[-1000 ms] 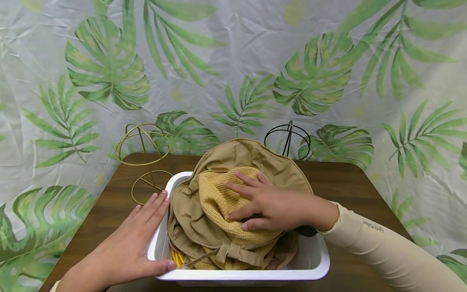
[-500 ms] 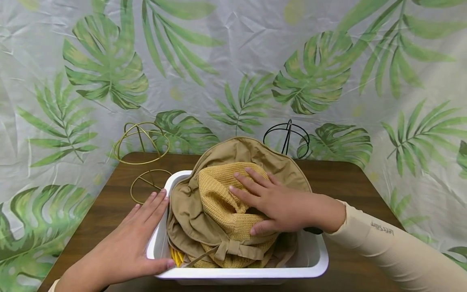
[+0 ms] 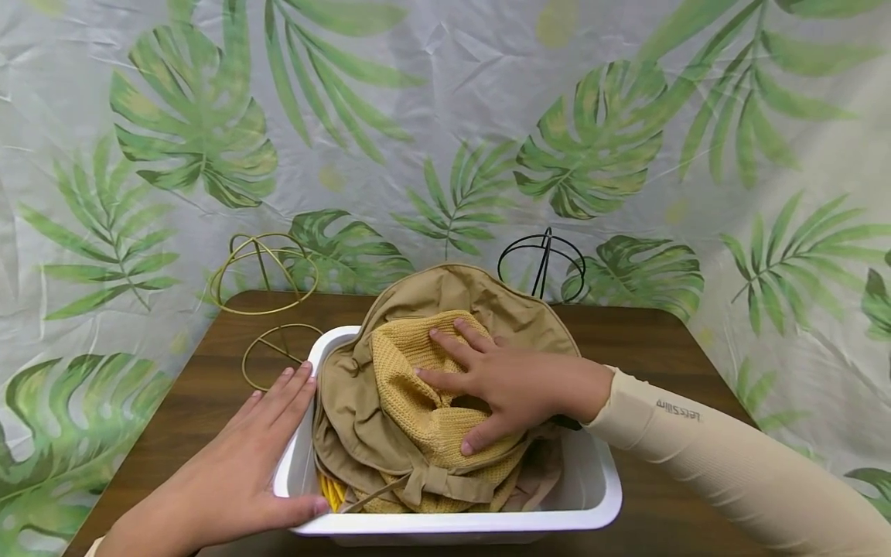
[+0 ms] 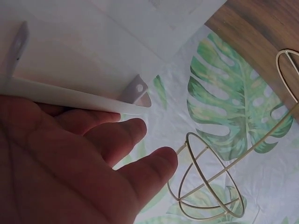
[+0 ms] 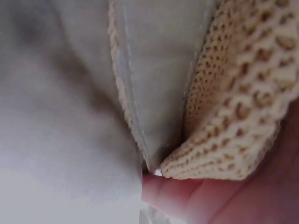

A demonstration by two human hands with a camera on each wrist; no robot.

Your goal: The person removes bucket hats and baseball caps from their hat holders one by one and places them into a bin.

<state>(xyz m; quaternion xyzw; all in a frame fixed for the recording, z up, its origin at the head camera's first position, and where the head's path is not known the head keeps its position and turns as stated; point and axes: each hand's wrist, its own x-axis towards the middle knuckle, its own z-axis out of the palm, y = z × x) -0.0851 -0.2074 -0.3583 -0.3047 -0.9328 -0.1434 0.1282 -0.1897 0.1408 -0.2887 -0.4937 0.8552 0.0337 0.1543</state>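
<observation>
A white plastic tub [image 3: 445, 523] holds a khaki wide-brimmed hat [image 3: 462, 286] with a cloth bow at its front. Yellow knit fabric [image 3: 404, 371] bunches over the hat's middle, and more knit shows below the bow. My right hand [image 3: 504, 383] rests on this knit with fingers spread. The right wrist view shows the knit [image 5: 247, 121] close up, its edge against that hand. My left hand [image 3: 244, 456] lies along the tub's left side, fingertips at the rim and thumb at the front corner. From the left wrist, the tub's outer wall [image 4: 79, 51] appears beside the fingers.
On the dark wooden table [image 3: 668, 363], a gold wire stand [image 3: 267, 247] stands at the back left. A black wire stand [image 3: 543, 251] is partly hidden behind the hat. Yellow strands [image 3: 332, 491] show inside the tub's front left corner. A leaf-print curtain [image 3: 445, 100] hangs behind.
My right hand has shifted slightly over the knit, which has sunk into a deeper fold at its middle. My left hand keeps its place on the tub. The head view has shifted slightly.
</observation>
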